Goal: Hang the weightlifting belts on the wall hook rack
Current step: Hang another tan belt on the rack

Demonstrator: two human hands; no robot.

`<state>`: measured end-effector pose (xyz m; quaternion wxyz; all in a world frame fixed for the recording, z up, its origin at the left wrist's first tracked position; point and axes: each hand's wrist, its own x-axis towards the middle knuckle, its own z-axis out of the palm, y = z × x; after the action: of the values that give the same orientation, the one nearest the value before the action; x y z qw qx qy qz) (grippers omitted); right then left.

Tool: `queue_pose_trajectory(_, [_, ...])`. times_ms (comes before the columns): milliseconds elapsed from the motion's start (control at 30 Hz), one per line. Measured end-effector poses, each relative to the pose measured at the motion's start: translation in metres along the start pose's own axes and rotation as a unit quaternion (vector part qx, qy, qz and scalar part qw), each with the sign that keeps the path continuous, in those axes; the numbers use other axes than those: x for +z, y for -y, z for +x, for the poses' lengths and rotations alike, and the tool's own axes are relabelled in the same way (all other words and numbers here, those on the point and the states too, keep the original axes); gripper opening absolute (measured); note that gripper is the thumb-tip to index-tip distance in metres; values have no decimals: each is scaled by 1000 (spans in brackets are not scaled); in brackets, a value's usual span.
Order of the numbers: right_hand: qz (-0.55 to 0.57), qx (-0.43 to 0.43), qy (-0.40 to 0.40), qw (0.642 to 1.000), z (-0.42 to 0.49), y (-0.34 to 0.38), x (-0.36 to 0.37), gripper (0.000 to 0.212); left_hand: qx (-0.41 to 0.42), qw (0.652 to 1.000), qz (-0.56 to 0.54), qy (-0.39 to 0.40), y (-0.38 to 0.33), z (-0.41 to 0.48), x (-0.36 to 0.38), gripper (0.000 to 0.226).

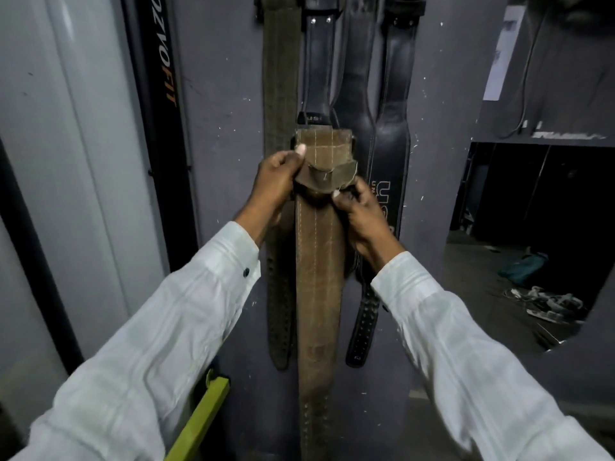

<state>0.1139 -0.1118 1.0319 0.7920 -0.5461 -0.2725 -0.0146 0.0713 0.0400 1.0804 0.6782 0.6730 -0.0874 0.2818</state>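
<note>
Lifting the brown leather belt (319, 261) higher, folded top end first, looks the best way to reach the hooks, which are out of view above, while keeping the torn loop (324, 179) from snagging. The left hand (276, 181) grips the top end, thumb flat on the front. The right hand (362, 211) pinches the loop. The belt hangs vertical, tail down, before the olive belt (281, 78) and black belts (396, 94) on the wall.
</note>
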Motion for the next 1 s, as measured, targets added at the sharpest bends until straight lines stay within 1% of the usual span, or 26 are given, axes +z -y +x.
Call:
queue_pose_trajectory(67, [-17, 37, 25, 999, -4, 0, -2, 43, -14, 1000, 17, -9, 4, 9, -1, 23])
queue_pose_trajectory(133, [-82, 87, 70, 990, -3, 12, -7, 44, -27, 999, -1, -24, 13, 12, 2, 11])
queue_pose_trajectory(200, [-145, 150, 104, 972, 3, 31, -16, 52, -37, 999, -24, -29, 21, 9, 6, 14])
queue_pose_trajectory(233, [-164, 178, 106, 964, 7, 41, -20, 50, -41, 998, -29, -33, 26, 6, 8, 18])
queue_pose_trajectory(333, [-174, 237, 86, 952, 13, 66, -24, 23, -59, 998, -11, -29, 40, -2, 10, 26])
queue_pose_trajectory(400, [-190, 245, 64, 949, 16, 73, -21, 10, -60, 998, 10, -19, 44, -4, 13, 33])
queue_pose_trajectory(433, [-216, 230, 47, 948, 18, 73, -19, 6, -52, 998, 26, -17, 45, -5, 15, 36])
queue_pose_trajectory(467, [-252, 199, 27, 947, 20, 69, -18, 8, -38, 998, 42, -19, 44, -7, 17, 39])
queue_pose_trajectory(533, [-320, 106, -12, 941, 25, 58, -16, 17, 2, 997, 71, -38, 41, -10, 19, 42])
queue_pose_trajectory(600, [-345, 23, -30, 938, 23, 47, -12, 25, 37, 993, 89, -65, 40, -12, 18, 47])
queue_pose_trajectory(667, [-351, -30, -36, 935, 21, 41, -7, 26, 64, 990, 91, -88, 40, -12, 16, 51])
queue_pose_trajectory(767, [-333, -77, -34, 939, 24, 36, 4, 20, 80, 988, 76, -108, 40, -6, 7, 58])
queue_pose_trajectory(867, [-341, -127, -43, 931, 33, 34, 23, 18, 98, 985, 73, -121, 37, 7, -6, 60])
queue_pose_trajectory(933, [-341, -141, -56, 928, 44, 34, 35, 25, 107, 984, 67, -129, 33, 16, -16, 60])
queue_pose_trajectory(1000, [-336, -153, -70, 927, 61, 34, 47, 38, 112, 982, 60, -138, 27, 31, -26, 58])
